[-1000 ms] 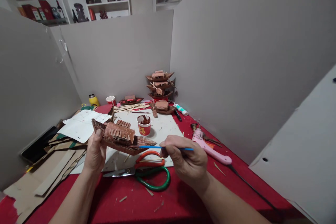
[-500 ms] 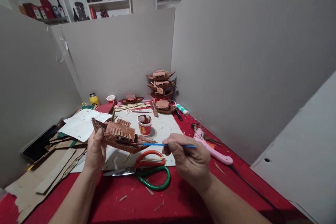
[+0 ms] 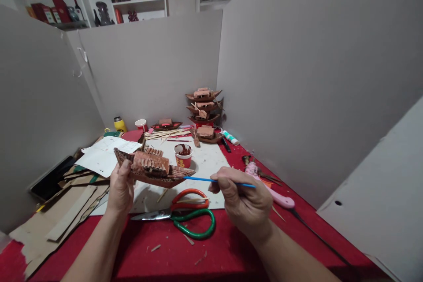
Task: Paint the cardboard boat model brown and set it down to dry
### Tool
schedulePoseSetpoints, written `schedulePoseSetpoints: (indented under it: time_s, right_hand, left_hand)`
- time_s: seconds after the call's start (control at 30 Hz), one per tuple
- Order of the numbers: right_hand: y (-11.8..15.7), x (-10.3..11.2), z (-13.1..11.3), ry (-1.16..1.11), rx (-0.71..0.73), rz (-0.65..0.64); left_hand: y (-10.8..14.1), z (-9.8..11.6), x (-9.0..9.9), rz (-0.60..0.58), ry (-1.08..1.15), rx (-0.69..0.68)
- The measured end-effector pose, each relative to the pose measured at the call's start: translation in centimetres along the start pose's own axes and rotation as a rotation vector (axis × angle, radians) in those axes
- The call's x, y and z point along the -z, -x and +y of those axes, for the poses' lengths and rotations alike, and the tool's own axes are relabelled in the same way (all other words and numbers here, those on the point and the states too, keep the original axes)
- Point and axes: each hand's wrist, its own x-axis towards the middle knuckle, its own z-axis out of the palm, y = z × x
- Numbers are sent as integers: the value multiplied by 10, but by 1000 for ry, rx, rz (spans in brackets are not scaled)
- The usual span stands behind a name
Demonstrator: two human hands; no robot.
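Observation:
A brown cardboard model boat [image 3: 150, 171] with a ridged, curved roof is held up by its left end in my left hand [image 3: 121, 185], thumb on its near side. My right hand [image 3: 243, 198] pinches a thin blue brush [image 3: 218, 180]. The brush's tip meets or nearly meets the boat's side near the right end; exact contact is hard to make out. Just behind the boat, a red and white paper cup [image 3: 183, 156] smeared with brown paint stands on a white sheet [image 3: 211, 163]. Below lie scissors [image 3: 188, 215] with one orange and one green handle.
Several model boats [image 3: 204, 105] are stacked at the back. Thin sticks [image 3: 168, 134] lie behind the sheet. Cardboard pieces [image 3: 72, 211] and paper [image 3: 105, 154] cover the left side. A pink glue gun [image 3: 280, 198], pliers and a cable lie on the right.
My right hand and the blue brush have shifted right, the tip now nearer the boat's right end. The boat has tilted slightly, its right end a little higher.

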Motion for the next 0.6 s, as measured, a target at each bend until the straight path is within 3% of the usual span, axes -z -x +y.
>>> schedulePoseSetpoints:
  time_s: [0.33,0.6]
  right_hand:
    - [1,-1,2,-7,-53,16]
    - [2,-1,0,-41,-16,16]
  left_hand:
    - [1,-1,0,-11,-7,3]
    - [3,4,-5,-11,-84,58]
